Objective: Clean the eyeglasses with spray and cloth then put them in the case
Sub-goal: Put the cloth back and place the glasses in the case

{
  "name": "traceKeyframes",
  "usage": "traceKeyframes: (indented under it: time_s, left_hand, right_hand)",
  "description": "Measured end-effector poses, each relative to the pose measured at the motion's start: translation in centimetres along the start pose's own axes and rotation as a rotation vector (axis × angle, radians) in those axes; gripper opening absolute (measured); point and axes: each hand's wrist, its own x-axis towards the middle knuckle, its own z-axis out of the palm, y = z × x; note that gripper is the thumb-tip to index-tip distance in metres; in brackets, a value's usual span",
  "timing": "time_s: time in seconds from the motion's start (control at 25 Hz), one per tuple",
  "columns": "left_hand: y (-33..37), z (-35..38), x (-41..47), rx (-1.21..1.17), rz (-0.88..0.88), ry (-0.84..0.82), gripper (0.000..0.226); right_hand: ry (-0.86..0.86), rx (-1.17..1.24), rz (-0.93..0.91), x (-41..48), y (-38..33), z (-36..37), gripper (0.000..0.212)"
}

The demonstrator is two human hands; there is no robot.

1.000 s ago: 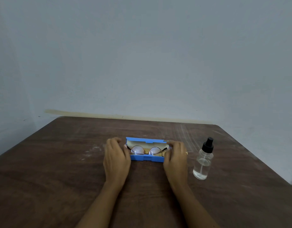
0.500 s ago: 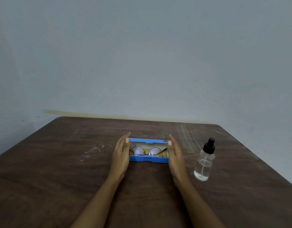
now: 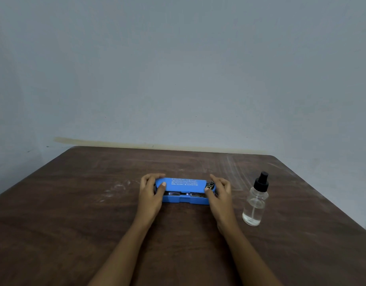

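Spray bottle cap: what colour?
Black cap on the clear spray bottle, best in the head view.

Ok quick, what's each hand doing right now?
Left hand: grips the left end of the case lid.
Right hand: grips the lid's right end; the lid is not fully down.

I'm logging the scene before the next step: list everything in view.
case: 1, blue, table centre, lid almost shut, gap along near edge
eyeglasses: 1, colour unclear, inside the case, lenses seen through gap
spray bottle: 1, clear with black cap, upright, right of case, apart
table: 1, dark brown wood
wall: 1, pale grey, behind table
left hand: 1, holds case's left end, thumb on lid
right hand: 1, holds case's right end
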Motion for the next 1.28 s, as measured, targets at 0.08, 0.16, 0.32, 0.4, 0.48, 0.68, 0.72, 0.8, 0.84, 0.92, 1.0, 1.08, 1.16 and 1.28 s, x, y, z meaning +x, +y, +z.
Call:
traceKeyframes:
  time_s: [0.08,0.16,0.32,0.4,0.48,0.68,0.72,0.8,0.84,0.92,1.0,1.08,1.16,1.28]
  left_hand:
    - [-0.22,0.02,0.05,0.037,0.004,-0.015,0.026]
    - [-0.2,0.03,0.11,0.089,-0.004,-0.036,0.031]
    - [-0.75,0.07,0.35,0.156,0.012,-0.081,0.038]
    - [-0.97,0.1,0.47,0.172,0.013,-0.093,0.04]
    - [-0.9,0.04,0.4,0.183,0.001,-0.1,0.039]
    - [-0.57,-0.3,0.29,0.186,-0.002,-0.113,0.039]
    - [-0.53,-0.34,0.33,0.192,-0.001,-0.116,0.04]
    - [-0.52,-0.5,0.34,0.217,-0.004,-0.127,0.04]
    - [-0.59,-0.56,0.35,0.234,-0.005,-0.133,0.04]
    - [-0.71,-0.61,0.39,0.265,-0.004,-0.139,0.041]
    - [-0.69,-0.63,0.34,0.273,-0.001,-0.141,0.041]
    - [-0.54,-0.6,0.3,0.274,0.007,-0.14,0.041]
    - [-0.35,-0.6,0.22,0.28,0.001,-0.141,0.042]
    - [-0.43,-0.56,0.28,0.271,0.004,-0.137,0.042]
  right_hand:
    - [-0.032,-0.041,-0.009,0.0,0.07,-0.01,0.047]
    - [-0.072,-0.094,-0.015,0.12,0.05,-0.01,0.047]
    - [-0.111,-0.155,-0.003,0.2,0.12,0.05,0.046]
    - [-0.109,-0.155,-0.004,0.24,0.23,0.02,0.046]
    - [-0.107,-0.153,0.002,0.32,0.34,-0.06,0.045]
    - [-0.142,-0.146,0.014,0.51,0.47,-0.2,0.043]
    - [-0.148,-0.144,0.02,0.55,0.49,-0.27,0.042]
    - [-0.165,-0.159,0.035,0.59,0.48,-0.41,0.043]
    - [-0.176,-0.175,0.039,0.57,0.48,-0.46,0.043]
    - [-0.192,-0.199,0.041,0.52,0.41,-0.55,0.045]
    - [-0.197,-0.206,0.044,0.49,0.36,-0.63,0.045]
    - [-0.206,-0.224,0.046,0.53,0.25,-0.69,0.045]
    - [-0.208,-0.238,0.059,0.58,0.15,-0.67,0.045]
    - [-0.203,-0.223,0.055,0.63,0.15,-0.62,0.045]
